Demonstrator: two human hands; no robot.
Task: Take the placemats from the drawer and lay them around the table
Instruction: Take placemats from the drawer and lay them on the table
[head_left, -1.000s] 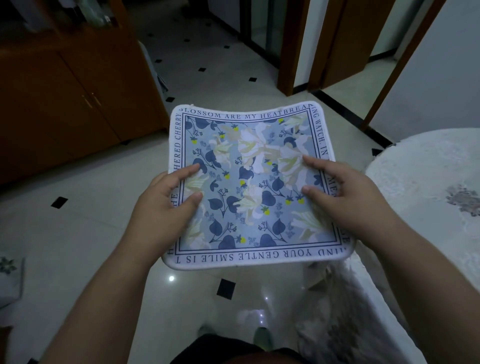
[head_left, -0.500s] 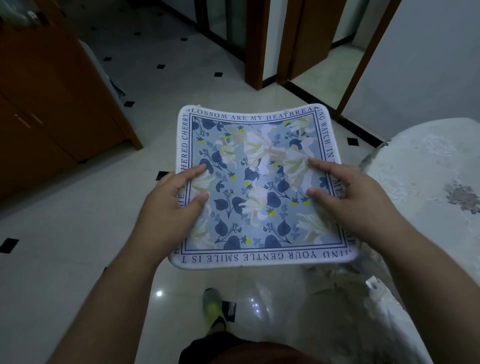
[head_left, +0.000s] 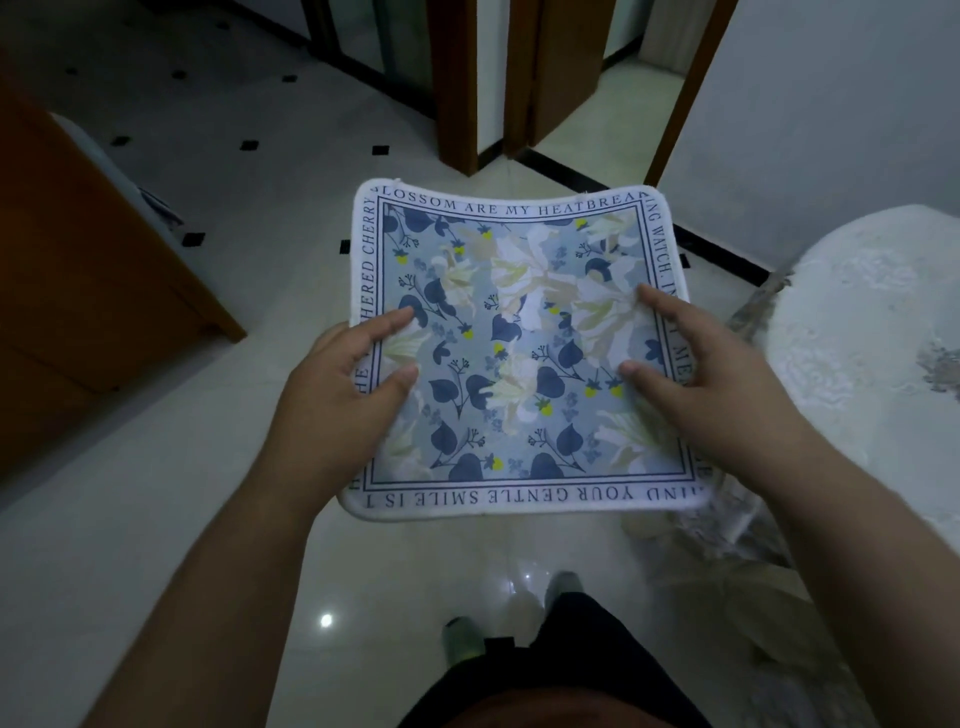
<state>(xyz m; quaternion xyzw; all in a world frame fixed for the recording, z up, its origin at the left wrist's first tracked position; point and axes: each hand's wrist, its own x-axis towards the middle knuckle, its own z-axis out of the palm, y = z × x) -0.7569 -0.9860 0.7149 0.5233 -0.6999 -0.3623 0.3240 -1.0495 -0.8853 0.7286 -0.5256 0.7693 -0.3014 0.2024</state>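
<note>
Blue and white flowers cover the placemat (head_left: 519, 343) that I hold flat in front of me, above the pale tiled floor (head_left: 156, 519) and left of the counter (head_left: 857, 332). It is square with rounded corners and a white border that carries dark printed lettering. My left hand (head_left: 337, 400) grips its left edge: the thumb and one finger lie on the top face, curled inward, and the other fingers are hidden below the mat. My right hand (head_left: 711, 384) grips the right edge the same way, thumb and forefinger spread on the printed face, the others out of sight under it. The mat sags a little between my hands and its far edge bows. The counter stands to my right under a white patterned cloth; its rim is near the mat's right edge, but I cannot tell whether they touch. A fold of the cloth hangs down by my right forearm. To the far left stands a brown wooden cabinet (head_left: 88, 291). Beyond the mat, brown door frames (head_left: 457, 83) rise from the floor, which has small black squares set in it. Below the mat I see my feet (head_left: 460, 639) on the floor.
</note>
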